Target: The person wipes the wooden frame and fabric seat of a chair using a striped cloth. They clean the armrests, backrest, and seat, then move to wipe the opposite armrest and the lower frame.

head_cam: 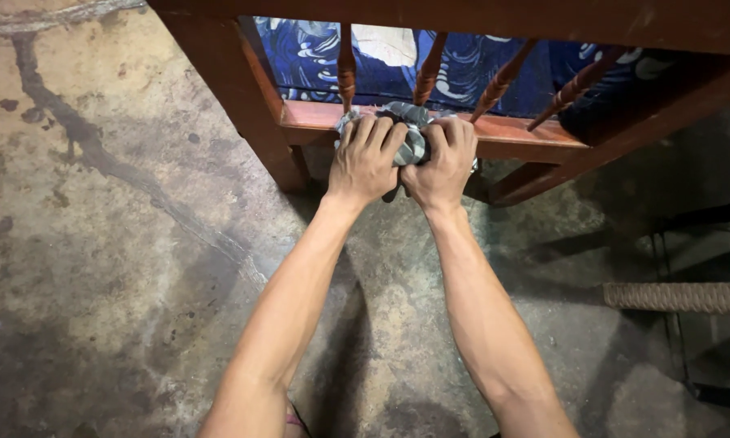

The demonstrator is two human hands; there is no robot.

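At the far left lay a stained, cracked concrete floor (113, 243). The left hand (366, 162) had its fingers curled together and clamped on a grey checked cloth (412, 134), pressing it down on the lower rail (527, 134) of a red-brown wooden frame (243, 97). Just beside it, the right hand (443, 162) gripped the same cloth, so both held it bunched between the turned spindles (346, 73), with blue patterned fabric (470, 65) behind. A woven strap (681, 298) lay at the right

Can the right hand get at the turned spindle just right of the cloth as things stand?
Probably yes. The right hand grips the grey cloth on the lower wooden rail, and the spindle rises from that rail just beyond its knuckles with nothing between. It would have to loosen its grip on the cloth first.
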